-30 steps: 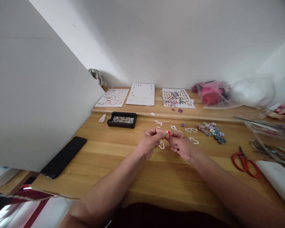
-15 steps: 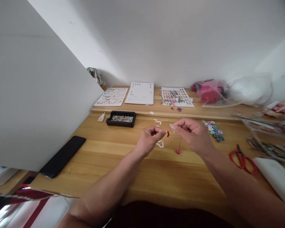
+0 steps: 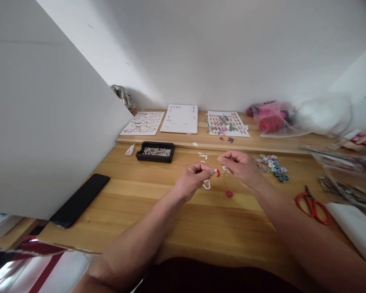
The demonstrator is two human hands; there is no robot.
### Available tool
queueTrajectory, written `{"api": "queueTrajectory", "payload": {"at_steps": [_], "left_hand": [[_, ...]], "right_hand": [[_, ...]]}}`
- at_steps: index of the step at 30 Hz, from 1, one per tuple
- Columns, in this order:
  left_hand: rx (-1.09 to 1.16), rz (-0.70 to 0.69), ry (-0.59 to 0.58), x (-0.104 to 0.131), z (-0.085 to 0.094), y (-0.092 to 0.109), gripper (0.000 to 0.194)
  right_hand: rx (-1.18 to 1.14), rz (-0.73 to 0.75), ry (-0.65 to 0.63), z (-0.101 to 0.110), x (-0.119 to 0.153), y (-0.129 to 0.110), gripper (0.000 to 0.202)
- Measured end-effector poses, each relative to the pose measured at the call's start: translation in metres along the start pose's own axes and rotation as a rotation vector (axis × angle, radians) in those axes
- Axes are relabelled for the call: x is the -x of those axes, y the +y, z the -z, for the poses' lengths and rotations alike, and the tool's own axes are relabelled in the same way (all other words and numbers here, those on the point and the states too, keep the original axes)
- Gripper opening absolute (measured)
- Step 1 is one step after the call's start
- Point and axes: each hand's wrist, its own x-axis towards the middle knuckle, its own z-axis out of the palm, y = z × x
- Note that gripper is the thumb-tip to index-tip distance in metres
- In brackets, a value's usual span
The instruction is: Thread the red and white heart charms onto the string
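Observation:
My left hand (image 3: pixel 190 180) is closed in a pinch on the white end of a small curved piece wound with red thread (image 3: pixel 218 173). The red part sticks out to the right of the fingertips. Just above and to the right, my right hand (image 3: pixel 237 163) has thumb and forefinger pressed together, apparently on the thread, which is too thin to follow fully. A thin strand drops to a red thread bobbin (image 3: pixel 229 194) below the hands. White cut-out shapes (image 3: pixel 206 185) lie under and behind the hands, partly hidden by them.
Small coloured bobbins (image 3: pixel 274 166) and red-handled scissors (image 3: pixel 312 206) lie to the right, near a white box (image 3: pixel 352 228). Leftward are a black tray (image 3: pixel 155 152) of beads, a small glue bottle (image 3: pixel 129 149) and a black phone (image 3: pixel 81 200). Printed sheets (image 3: pixel 179 119) rest on the raised ledge.
My right hand has shifted slightly left and up. The bobbin now shows its round face, and its strand hangs at a different slant. My left hand keeps its pinch almost in place.

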Motion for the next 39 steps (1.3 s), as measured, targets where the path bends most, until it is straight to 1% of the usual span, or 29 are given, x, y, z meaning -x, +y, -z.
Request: {"api": "queueTrajectory", "payload": {"at_steps": [4, 7, 9, 10, 13, 15, 17, 19, 21, 24, 26, 29, 31, 33, 36, 39], "left_hand": [[0.034, 0.003, -0.011, -0.001, 0.001, 0.000, 0.031], [0.065, -0.019, 0.050, -0.003, 0.002, -0.003, 0.032], [0.086, -0.034, 0.115, -0.004, 0.002, -0.004, 0.032], [0.090, -0.043, 0.145, -0.005, 0.002, -0.005, 0.031], [0.064, -0.077, 0.208, -0.006, 0.002, -0.005, 0.032], [0.025, -0.111, 0.222, -0.006, 0.002, -0.005, 0.032], [-0.021, -0.136, 0.223, -0.006, 0.002, -0.005, 0.032], [-0.063, -0.143, 0.204, -0.006, 0.003, -0.005, 0.033], [-0.102, -0.139, 0.161, -0.005, 0.003, -0.005, 0.034], [-0.171, -0.128, 0.088, -0.002, 0.003, -0.004, 0.034], [-0.204, -0.116, 0.038, 0.000, 0.002, -0.002, 0.033], [-0.180, -0.086, -0.040, 0.003, 0.000, 0.002, 0.032], [-0.123, -0.066, -0.053, 0.003, 0.000, 0.003, 0.033], [-0.058, -0.053, -0.037, 0.001, 0.000, 0.002, 0.034], [0.007, -0.057, 0.009, -0.001, 0.000, 0.000, 0.035], [0.022, -0.095, 0.088, -0.004, 0.001, -0.002, 0.035]], "right_hand": [[-0.223, -0.169, -0.087, -0.008, 0.002, 0.021, 0.037], [-0.305, -0.221, -0.098, -0.019, 0.014, 0.029, 0.039], [-0.293, -0.228, -0.096, -0.026, 0.025, 0.027, 0.035], [-0.249, -0.203, -0.097, -0.029, 0.031, 0.024, 0.032], [-0.015, -0.028, -0.127, -0.036, 0.046, 0.011, 0.022], [0.123, 0.074, -0.122, -0.036, 0.054, 0.000, 0.020], [0.201, 0.128, -0.090, -0.033, 0.059, -0.011, 0.020], [0.226, 0.158, -0.046, -0.027, 0.061, -0.022, 0.019], [0.258, 0.195, 0.005, -0.021, 0.059, -0.032, 0.018], [0.344, 0.261, 0.069, -0.011, 0.047, -0.042, 0.018], [0.345, 0.260, 0.080, -0.004, 0.035, -0.043, 0.019], [0.274, 0.196, 0.021, 0.003, 0.017, -0.033, 0.022], [0.193, 0.115, -0.042, 0.005, 0.010, -0.021, 0.026], [0.084, 0.011, -0.079, 0.004, 0.007, -0.008, 0.028], [-0.119, -0.150, -0.106, -0.003, 0.014, 0.008, 0.032], [-0.234, -0.260, -0.152, -0.010, 0.027, 0.012, 0.033]]}}
